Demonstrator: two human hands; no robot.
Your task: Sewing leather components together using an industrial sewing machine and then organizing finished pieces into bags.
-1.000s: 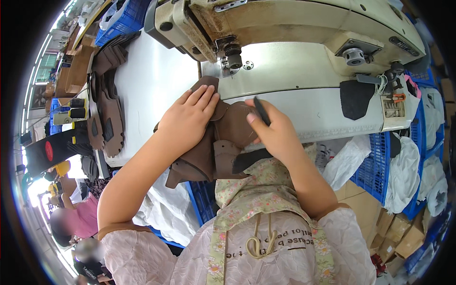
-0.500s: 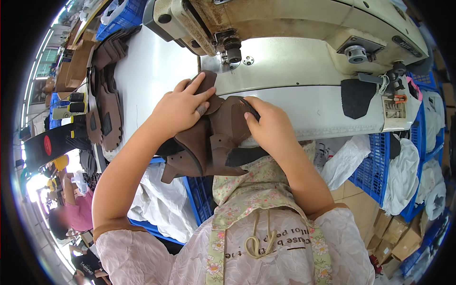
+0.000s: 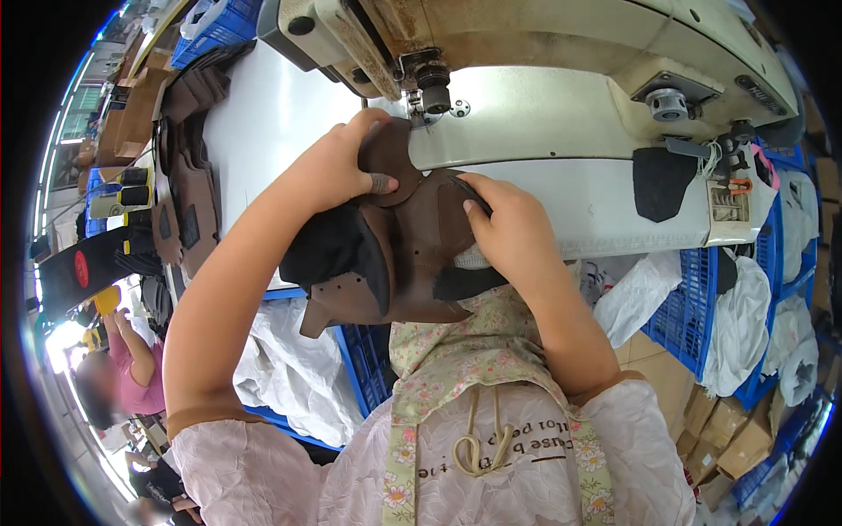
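A brown leather shoe upper [image 3: 417,228] with small punched holes lies at the front edge of the sewing machine bed, its lower part hanging over. Black lining [image 3: 329,250] shows on its left side. My left hand [image 3: 342,167] grips the upper's top flap near the needle, thumb on top with a grey wrap round it, fingertips partly hidden behind the leather. On the other side, my right hand [image 3: 513,219] pinches the black-lined right edge between thumb and fingers. The sewing machine's presser foot [image 3: 417,110] stands just beyond the flap; whether they touch, I cannot tell.
The sewing machine head [image 3: 544,44] spans the far side. A black cut piece [image 3: 662,182] lies right on the table. Brown leather pieces [image 3: 189,175] are stacked at the left edge. Blue crates [image 3: 684,302] and white bags [image 3: 745,324] stand right. A person in pink [image 3: 140,377] sits far left.
My left hand has shifted from lying spread over the flap to gripping its left edge. The upper's left side has turned, showing more black lining. My right hand keeps its hold, slightly lower.
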